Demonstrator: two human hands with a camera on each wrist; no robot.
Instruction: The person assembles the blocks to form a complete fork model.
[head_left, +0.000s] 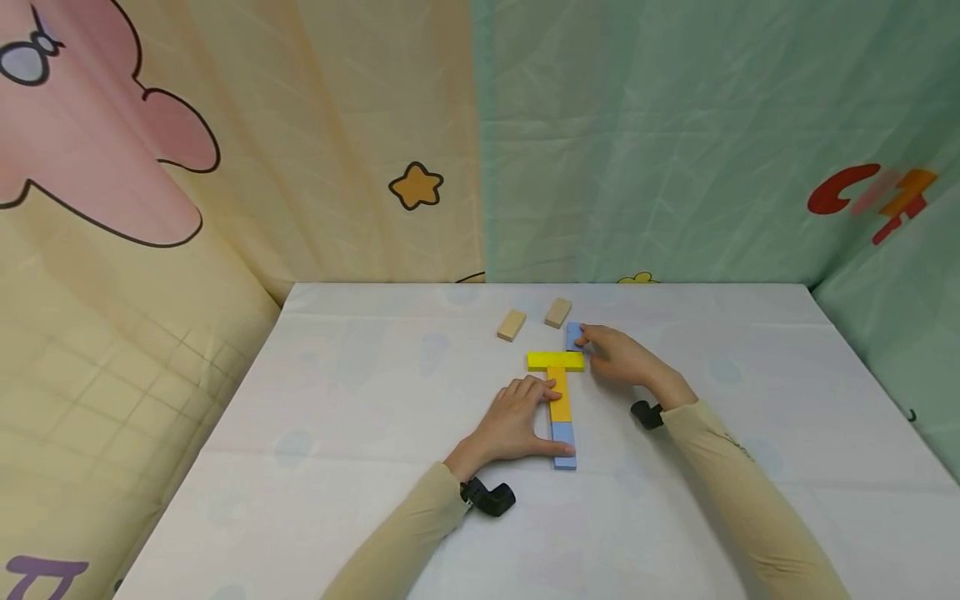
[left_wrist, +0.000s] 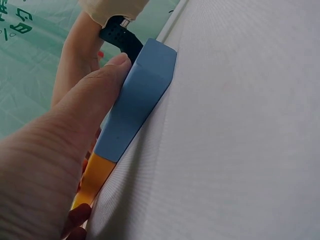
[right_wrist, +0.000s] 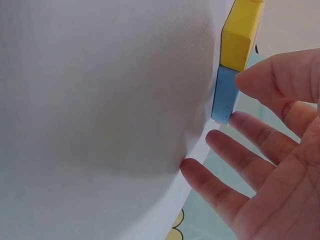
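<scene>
On the white table, a yellow block (head_left: 556, 361) lies crosswise at the far end of an orange block (head_left: 559, 407), with a blue block (head_left: 564, 433) below in line. My left hand (head_left: 513, 423) spreads along this row: its thumb rests on the lower blue block and its fingertips on the orange one. A second blue block (head_left: 573, 335) extends away from the right end of the yellow block. Seen in the right wrist view, my right hand (right_wrist: 280, 150) holds that upper blue block (right_wrist: 226, 95) between thumb and index finger; the other fingers extend beside it.
Two plain wooden blocks, one on the left (head_left: 512, 325) and one on the right (head_left: 558, 312), lie beyond the yellow block. Patterned curtains (head_left: 645, 142) hang behind the table's back edge and along both sides. A black wrist camera (head_left: 489, 497) sits below the left hand.
</scene>
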